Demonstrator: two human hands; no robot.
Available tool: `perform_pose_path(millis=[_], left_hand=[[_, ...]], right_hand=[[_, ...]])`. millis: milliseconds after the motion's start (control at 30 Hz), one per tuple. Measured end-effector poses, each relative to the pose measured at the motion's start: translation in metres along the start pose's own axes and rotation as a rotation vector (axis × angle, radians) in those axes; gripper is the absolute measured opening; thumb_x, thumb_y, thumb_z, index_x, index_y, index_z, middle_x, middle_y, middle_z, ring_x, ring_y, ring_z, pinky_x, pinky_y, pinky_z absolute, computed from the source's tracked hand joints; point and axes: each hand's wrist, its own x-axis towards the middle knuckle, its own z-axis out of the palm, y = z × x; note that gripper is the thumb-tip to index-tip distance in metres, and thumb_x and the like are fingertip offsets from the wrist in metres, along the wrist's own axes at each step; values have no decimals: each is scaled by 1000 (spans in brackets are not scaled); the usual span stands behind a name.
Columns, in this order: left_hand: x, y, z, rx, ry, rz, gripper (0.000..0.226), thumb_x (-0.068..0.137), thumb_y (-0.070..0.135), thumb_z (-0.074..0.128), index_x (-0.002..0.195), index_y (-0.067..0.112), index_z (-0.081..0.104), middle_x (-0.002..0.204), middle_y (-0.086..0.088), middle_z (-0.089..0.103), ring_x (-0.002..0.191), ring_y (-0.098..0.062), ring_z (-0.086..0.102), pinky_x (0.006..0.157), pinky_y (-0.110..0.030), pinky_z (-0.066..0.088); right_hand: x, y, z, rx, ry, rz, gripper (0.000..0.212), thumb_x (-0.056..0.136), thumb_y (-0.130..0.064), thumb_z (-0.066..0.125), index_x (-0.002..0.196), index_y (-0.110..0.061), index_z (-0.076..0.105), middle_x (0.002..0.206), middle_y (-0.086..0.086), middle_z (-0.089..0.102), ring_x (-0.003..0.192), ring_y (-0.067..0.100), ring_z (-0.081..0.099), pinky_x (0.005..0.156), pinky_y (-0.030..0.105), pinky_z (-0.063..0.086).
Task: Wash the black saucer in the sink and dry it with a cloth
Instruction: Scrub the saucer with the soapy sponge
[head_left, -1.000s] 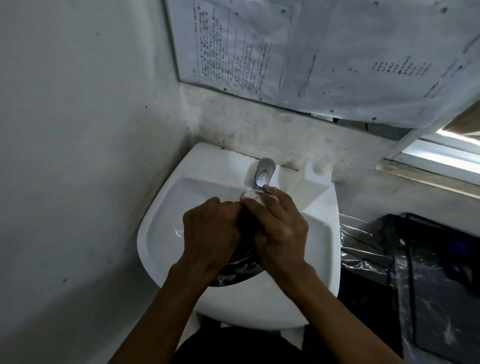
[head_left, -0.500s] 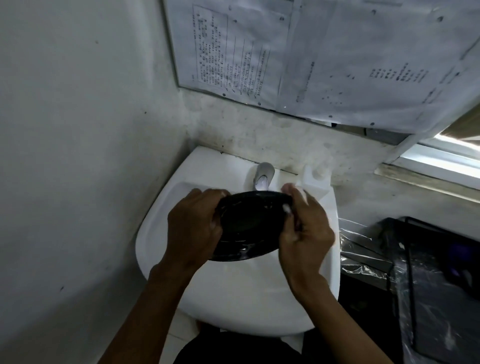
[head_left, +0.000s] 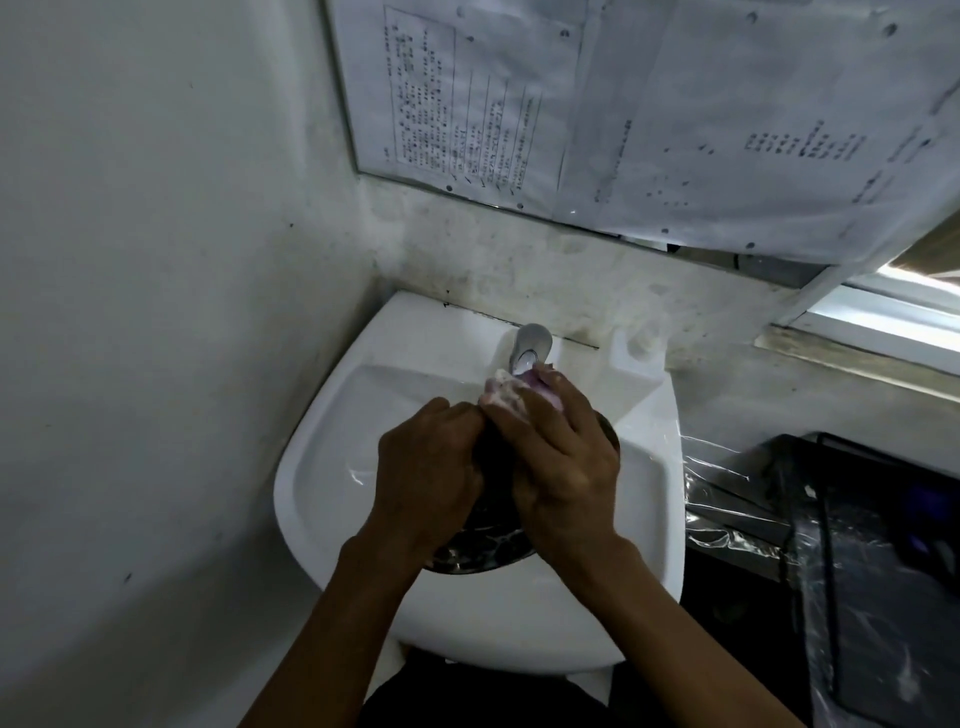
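The black saucer (head_left: 483, 545) hangs over the white sink (head_left: 332, 415), mostly hidden behind both hands; only its wet lower rim and a sliver at the right show. My left hand (head_left: 426, 467) grips its left side, fingers curled over the rim. My right hand (head_left: 561, 462) lies across its face, fingers pressing a soapy pink-white pad (head_left: 514, 389) near the top edge, just under the tap (head_left: 530, 348).
A white wall stands close on the left. Papers under plastic hang above the sink. To the right are a ledge, crinkled clear plastic (head_left: 727, 488) and a dark box (head_left: 883, 571). A white soap holder (head_left: 639, 353) sits at the sink's back right corner.
Half a second ago both hands held the saucer up by its edges, face toward me. Now it is lower in the sink and my right hand lies over it with the soapy pad.
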Motion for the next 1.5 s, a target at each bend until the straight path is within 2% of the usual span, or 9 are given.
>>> perform_pose_path(millis=[100, 233, 333, 533, 800, 1000, 1133, 1367, 1500], left_hand=[[-7, -8, 1, -17, -9, -29, 36, 81, 25, 42, 88, 6, 72, 72, -5, 71, 60, -20, 62, 50, -24, 46], [-24, -30, 0, -92, -16, -202, 29, 85, 22, 54, 104, 15, 74, 87, 1, 74, 78, -18, 68, 64, -37, 57], [-34, -43, -6, -276, 20, -384, 24, 90, 35, 61, 103, 20, 74, 88, 9, 74, 83, -9, 69, 75, -29, 56], [-52, -66, -13, -623, 59, -743, 11, 87, 15, 68, 80, 19, 74, 73, 2, 75, 68, -6, 68, 62, -18, 53], [-88, -115, 9, -625, 454, -1152, 13, 92, 11, 63, 104, 12, 70, 94, -6, 69, 84, -22, 64, 81, -29, 49], [-91, -134, 63, -477, 235, -1309, 22, 90, 10, 56, 95, -7, 68, 96, -22, 69, 92, -39, 65, 85, -50, 53], [-80, -130, 104, -456, 78, -1345, 21, 90, 9, 53, 74, 1, 64, 90, -22, 69, 79, -34, 65, 76, -40, 55], [-81, -127, 152, -376, -104, -1455, 24, 89, 10, 57, 103, -5, 69, 103, -25, 69, 93, -39, 65, 82, -41, 55], [-80, -127, 155, -333, -169, -1455, 29, 90, 14, 59, 110, -5, 67, 109, -26, 67, 98, -40, 64, 85, -44, 55]], right_hand=[[0, 19, -5, 119, -84, -68, 30, 91, 8, 57, 115, -2, 71, 121, 12, 68, 119, 31, 60, 102, 45, 47], [-19, 44, -5, 242, -172, 183, 41, 88, 11, 55, 122, -6, 67, 125, 6, 67, 122, 20, 59, 101, 42, 49], [-27, 52, -7, 372, -187, 373, 35, 89, -1, 59, 121, -12, 69, 121, 1, 69, 117, 13, 63, 95, 41, 53], [-27, 42, -15, 512, -219, 446, 27, 88, -9, 70, 116, -14, 72, 115, -6, 72, 112, 13, 65, 96, 36, 51], [-34, 57, -31, 347, -61, 662, 23, 86, -14, 70, 103, -30, 70, 93, -34, 69, 85, -8, 65, 73, 6, 44], [-44, 59, -35, 331, -161, 678, 18, 83, -9, 75, 97, -20, 76, 88, -21, 73, 77, -8, 64, 67, 4, 42], [-54, 60, -33, 340, -258, 733, 17, 83, -10, 75, 96, -21, 78, 91, -19, 75, 81, -2, 67, 70, 7, 45], [-66, 66, -43, 272, -332, 775, 14, 82, -19, 77, 92, -29, 77, 86, -23, 74, 73, 9, 69, 66, 18, 52], [-71, 68, -49, 248, -345, 799, 28, 81, -15, 77, 88, -41, 71, 82, -28, 71, 69, 6, 66, 63, 10, 46]])
